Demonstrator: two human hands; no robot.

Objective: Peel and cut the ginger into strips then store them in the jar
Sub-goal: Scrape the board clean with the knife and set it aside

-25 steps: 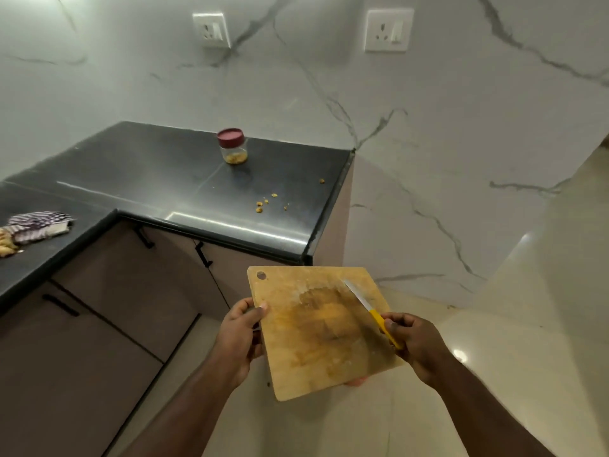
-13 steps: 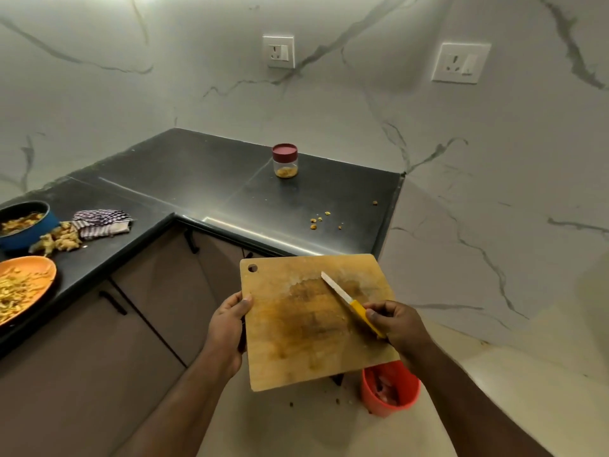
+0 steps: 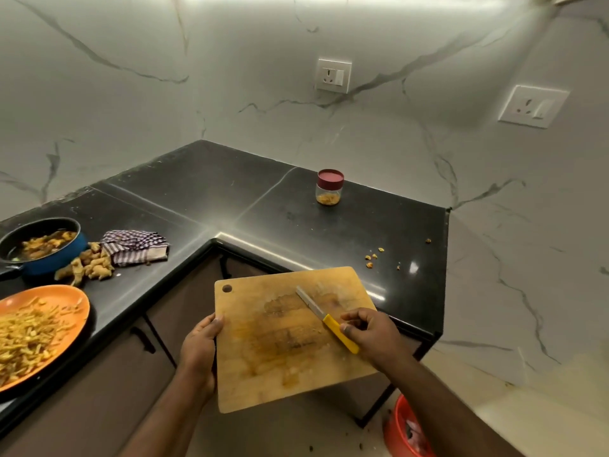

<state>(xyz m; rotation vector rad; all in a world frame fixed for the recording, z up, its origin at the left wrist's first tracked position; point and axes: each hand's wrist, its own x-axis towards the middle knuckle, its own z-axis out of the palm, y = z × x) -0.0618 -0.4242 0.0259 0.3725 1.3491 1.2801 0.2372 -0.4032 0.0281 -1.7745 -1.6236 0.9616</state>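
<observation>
While we carry the board, both hands stay occupied.
Left hand grips its stiff edge; right hand pinches the knife.

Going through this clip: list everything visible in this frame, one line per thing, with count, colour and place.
cutting board: one, wooden, stained, held in the air in front of the counter
knife: one, yellow handle, lying across the board
jar: one, clear with red lid, back of the counter
ginger bits: a few, tan, near the counter's front edge
plate: one, orange, holding ginger strips, left
ginger roots: one pile, tan, beside the pan
pan: one, blue, far left
cloth: one, checked, next to the roots
bin: one, red, on the floor
sockets: two, white, on the wall
left hand: grips the board's left edge
right hand: holds the knife handle against the board
</observation>
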